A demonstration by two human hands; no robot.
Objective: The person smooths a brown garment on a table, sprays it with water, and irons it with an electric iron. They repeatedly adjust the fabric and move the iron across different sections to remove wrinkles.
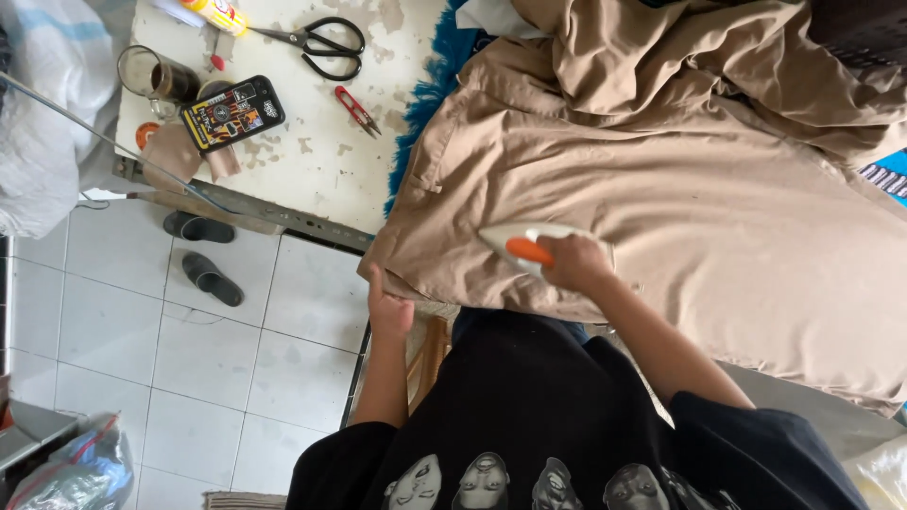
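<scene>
Right grip [574,264] closed around iron [525,247] on cloth [718,217].

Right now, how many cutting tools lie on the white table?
2. Black-handled scissors lie near the table's top edge; small red-handled snips lie below them, beside the blue fringe. More may sit beyond the frame's top edge.

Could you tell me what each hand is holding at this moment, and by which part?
The right hand grips the iron by its orange handle; the left hand pinches the tan garment at its near edge.
</scene>
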